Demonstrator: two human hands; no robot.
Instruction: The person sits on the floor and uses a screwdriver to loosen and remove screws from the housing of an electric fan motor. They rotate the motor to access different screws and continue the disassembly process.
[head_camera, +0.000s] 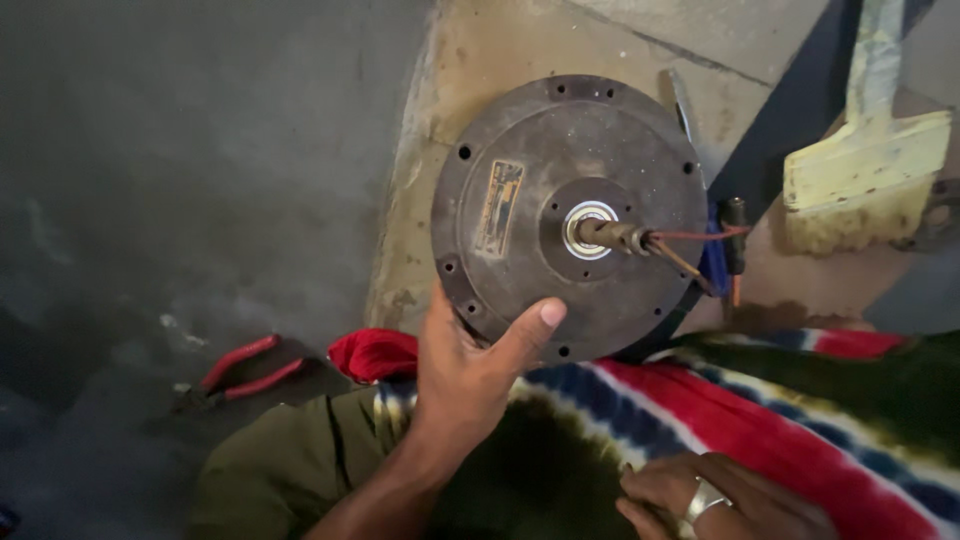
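Left hand (470, 375) grips (thumb out), right hand (725, 498) curled.

A big round metal motor (565, 215) stands on its edge, its flat face turned up toward the camera. It is dark grey and looks old and dusty. Small holes run around its rim. A worn rectangular label sits on the left part of the face. In the middle is a shiny silver ring, and a short rod sticks out of it to the right. Thin red and brown wires come off the end of the rod. The bottom edge rests against a striped cloth.
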